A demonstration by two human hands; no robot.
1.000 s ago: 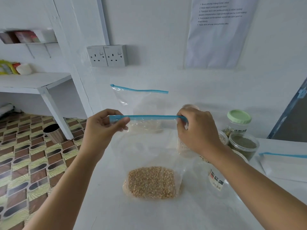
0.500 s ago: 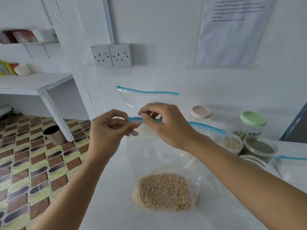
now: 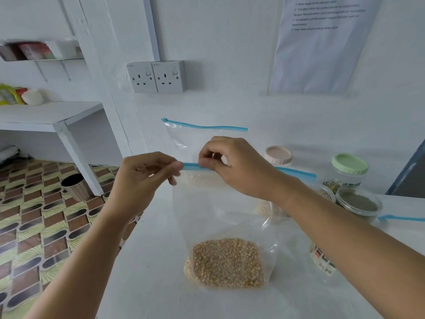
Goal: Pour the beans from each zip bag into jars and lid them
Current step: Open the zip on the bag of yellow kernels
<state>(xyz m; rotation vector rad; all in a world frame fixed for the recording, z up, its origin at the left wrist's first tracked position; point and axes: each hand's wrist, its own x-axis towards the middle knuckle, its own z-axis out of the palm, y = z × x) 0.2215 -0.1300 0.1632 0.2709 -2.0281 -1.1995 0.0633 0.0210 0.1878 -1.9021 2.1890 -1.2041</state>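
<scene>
Our left hand (image 3: 142,180) and right hand (image 3: 236,166) each pinch the blue zip strip (image 3: 192,166) of the zip bag (image 3: 220,215), held upright with its beans (image 3: 226,262) settled at the bottom. Behind that bag, to its right, stand a pink-lidded jar (image 3: 277,155) and a green-lidded jar (image 3: 349,163); a second bag (image 3: 184,137) stands straight behind it.

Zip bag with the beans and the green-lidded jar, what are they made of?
The zip bag looks like thin, clear, glossy plastic film: the beans show through and it creases and glints. Its blue zip strip seems thicker opaque plastic. The green-lidded jar has a clear body, plastic or glass, hard to tell; its lid looks matte plastic.
</scene>
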